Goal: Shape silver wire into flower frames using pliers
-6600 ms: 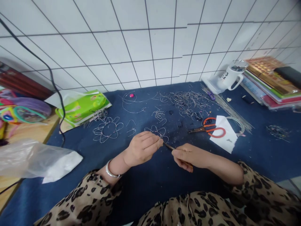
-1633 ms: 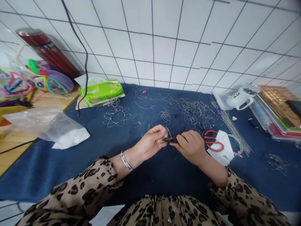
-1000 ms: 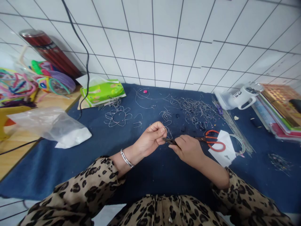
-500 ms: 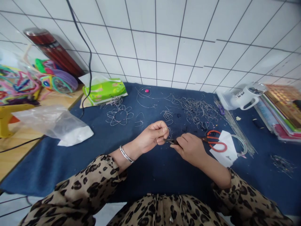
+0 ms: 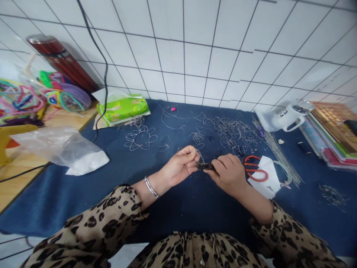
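Note:
My left hand [image 5: 181, 165] pinches a thin wire [image 5: 201, 155] between thumb and fingers; a short curved length of it sticks out to the right. My right hand [image 5: 229, 173] is wrapped round dark pliers [image 5: 205, 166], whose jaws reach to my left fingertips. Whether the jaws bite on the wire is too small to tell. Beyond my hands lie a small tangle of wire [image 5: 198, 137] and a larger heap of wire scraps [image 5: 232, 130]. A flower-shaped wire piece [image 5: 141, 138] lies farther left.
Orange-handled scissors [image 5: 256, 175] rest by white paper [image 5: 269, 182] at right, near straight wires [image 5: 284, 158] and a white mug [image 5: 291, 115]. At left are a green tissue pack [image 5: 122, 111], a plastic bag [image 5: 69, 145] and a red thermos [image 5: 60, 59]. A black cable [image 5: 104, 70] hangs down.
The pliers have turned slightly and their jaws sit closer against my left fingertips. More of the wire shows above them. The view has shifted a little.

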`<move>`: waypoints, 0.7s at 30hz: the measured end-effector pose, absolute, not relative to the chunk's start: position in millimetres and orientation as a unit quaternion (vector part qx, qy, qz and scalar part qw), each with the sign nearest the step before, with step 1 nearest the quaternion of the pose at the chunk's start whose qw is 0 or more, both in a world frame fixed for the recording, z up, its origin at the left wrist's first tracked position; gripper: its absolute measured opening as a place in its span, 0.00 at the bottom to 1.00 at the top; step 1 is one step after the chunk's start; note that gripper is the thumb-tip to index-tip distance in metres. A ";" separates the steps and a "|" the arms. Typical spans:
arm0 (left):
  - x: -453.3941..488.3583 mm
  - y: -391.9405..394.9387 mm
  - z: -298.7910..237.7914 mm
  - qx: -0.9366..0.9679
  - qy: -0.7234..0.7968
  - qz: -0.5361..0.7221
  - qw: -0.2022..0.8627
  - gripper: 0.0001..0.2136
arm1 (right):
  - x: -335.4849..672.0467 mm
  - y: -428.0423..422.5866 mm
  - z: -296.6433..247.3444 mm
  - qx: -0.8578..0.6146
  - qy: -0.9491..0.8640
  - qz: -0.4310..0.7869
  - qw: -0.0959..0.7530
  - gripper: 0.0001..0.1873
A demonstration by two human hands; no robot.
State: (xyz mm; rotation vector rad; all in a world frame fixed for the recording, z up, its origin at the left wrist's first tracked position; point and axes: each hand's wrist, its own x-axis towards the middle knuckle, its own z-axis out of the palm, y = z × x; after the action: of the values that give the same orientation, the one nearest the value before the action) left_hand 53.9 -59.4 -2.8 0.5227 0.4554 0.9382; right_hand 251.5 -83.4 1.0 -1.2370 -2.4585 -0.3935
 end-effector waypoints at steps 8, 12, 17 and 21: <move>55.1 -61.6 -4.7 0.238 0.191 0.437 0.846 0.04 | 251.4 -81.8 -1.2 -0.435 -0.870 -0.148 0.180 0.19; 55.2 -61.6 -5.7 0.243 0.195 0.443 0.841 0.04 | 250.9 -82.2 -2.0 -0.435 -0.870 -0.154 0.174 0.19; 55.5 -60.1 -5.3 0.255 0.202 0.469 0.821 0.04 | 251.4 -82.5 -3.2 -0.439 -0.868 -0.155 0.170 0.18; 55.7 -58.7 -5.2 0.264 0.206 0.486 0.808 0.04 | 252.0 -82.0 -3.7 -0.449 -0.863 -0.158 0.169 0.18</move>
State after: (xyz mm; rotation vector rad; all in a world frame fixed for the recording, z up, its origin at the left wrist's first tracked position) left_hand 55.7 -58.7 -5.2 0.5639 0.4406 1.0385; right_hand 252.0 -82.0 -3.7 -1.2765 -2.4533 -0.4504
